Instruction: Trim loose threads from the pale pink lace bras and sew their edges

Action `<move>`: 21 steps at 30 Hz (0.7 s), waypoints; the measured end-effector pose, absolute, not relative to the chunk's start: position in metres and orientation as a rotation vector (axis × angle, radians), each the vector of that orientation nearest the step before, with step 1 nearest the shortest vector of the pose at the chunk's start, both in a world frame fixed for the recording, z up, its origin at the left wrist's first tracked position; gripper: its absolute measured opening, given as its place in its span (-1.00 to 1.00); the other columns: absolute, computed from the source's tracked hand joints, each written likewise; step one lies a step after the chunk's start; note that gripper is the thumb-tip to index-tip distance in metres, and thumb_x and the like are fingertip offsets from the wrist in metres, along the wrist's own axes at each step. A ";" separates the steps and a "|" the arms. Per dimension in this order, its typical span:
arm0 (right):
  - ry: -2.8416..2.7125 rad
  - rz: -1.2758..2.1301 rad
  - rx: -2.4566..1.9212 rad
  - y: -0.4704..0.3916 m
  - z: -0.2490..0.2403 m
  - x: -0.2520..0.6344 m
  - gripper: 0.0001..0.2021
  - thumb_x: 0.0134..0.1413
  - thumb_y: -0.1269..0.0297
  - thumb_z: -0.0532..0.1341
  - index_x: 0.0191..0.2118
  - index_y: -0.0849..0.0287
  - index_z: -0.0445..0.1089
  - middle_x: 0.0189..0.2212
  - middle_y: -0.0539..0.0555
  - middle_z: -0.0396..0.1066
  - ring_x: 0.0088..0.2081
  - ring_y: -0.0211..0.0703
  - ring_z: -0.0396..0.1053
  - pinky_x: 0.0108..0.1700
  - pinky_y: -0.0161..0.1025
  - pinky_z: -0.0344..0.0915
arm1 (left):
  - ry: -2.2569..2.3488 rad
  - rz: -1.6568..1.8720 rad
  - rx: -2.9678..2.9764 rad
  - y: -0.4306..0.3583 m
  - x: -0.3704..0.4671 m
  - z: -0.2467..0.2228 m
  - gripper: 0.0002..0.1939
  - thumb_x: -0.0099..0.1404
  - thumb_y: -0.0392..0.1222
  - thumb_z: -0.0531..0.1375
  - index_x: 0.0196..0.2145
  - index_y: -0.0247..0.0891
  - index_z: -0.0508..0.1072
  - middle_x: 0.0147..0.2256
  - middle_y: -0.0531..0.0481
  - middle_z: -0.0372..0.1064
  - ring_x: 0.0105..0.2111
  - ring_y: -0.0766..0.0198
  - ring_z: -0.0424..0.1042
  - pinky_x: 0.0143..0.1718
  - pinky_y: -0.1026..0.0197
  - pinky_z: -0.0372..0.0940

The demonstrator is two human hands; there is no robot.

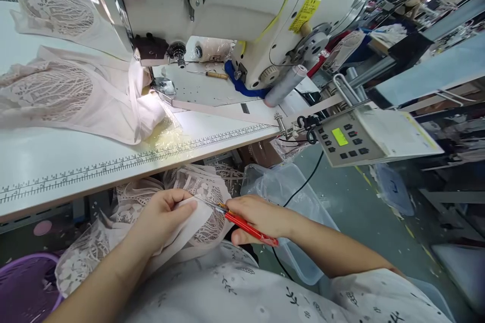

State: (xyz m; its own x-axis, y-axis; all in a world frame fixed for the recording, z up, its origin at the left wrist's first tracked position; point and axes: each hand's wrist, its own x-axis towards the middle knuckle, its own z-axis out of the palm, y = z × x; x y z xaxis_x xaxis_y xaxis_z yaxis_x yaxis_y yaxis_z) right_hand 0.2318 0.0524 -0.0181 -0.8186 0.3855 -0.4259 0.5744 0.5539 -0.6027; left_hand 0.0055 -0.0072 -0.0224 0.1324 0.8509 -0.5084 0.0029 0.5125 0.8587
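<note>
Pale pink lace fabric [206,189] lies over my lap, below the table edge. My left hand [166,217] pinches its plain pale band between thumb and fingers. Closed around a pair of red-handled scissors [252,228] is my right hand [261,217]. The thin metal blades point left and reach the fabric close to my left fingertips. More pale pink lace fabric [68,91] lies on the white table, with one end by the sewing machine's needle area.
Above the table [34,161] stands a white sewing machine [159,0]. A control panel [344,139] juts out at the right. Below are a clear plastic bin [303,202] and a purple basket [26,262]. A wooden-handled tool [215,75] lies under the machine arm.
</note>
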 end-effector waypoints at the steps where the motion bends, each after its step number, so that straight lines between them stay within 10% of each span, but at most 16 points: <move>1: 2.534 -1.121 0.820 0.053 -0.017 0.231 -0.52 0.04 -0.22 0.07 -0.48 0.13 -0.01 -0.55 -0.05 0.11 -0.54 -0.31 0.01 -0.50 -0.34 -0.05 | 1.294 0.742 0.830 -0.007 0.005 -0.023 -0.68 0.06 0.02 0.23 -0.59 -0.30 0.36 -0.63 0.12 0.17 -0.62 0.43 0.09 -0.59 0.36 0.02; 21: 2.528 -1.556 1.305 0.044 -0.033 0.227 -0.43 -0.08 -0.27 0.16 -0.61 0.13 -0.02 -0.70 -0.15 -0.07 -0.63 -0.37 -0.07 -0.58 -0.38 -0.07 | 1.311 0.801 0.814 -0.007 0.000 -0.019 -0.80 0.01 -0.09 0.31 -0.58 -0.27 0.48 -0.61 0.09 0.30 -0.60 0.40 0.19 -0.57 0.36 0.12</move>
State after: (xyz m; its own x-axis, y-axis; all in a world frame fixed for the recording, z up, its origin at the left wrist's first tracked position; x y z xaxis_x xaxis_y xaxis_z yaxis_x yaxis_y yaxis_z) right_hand 0.2272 0.0439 -0.0332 -0.6717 0.6746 -0.3062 0.5772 0.2174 -0.7871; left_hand 0.0002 -0.0066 -0.0185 0.0884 0.8664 -0.4914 -0.0420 0.4962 0.8672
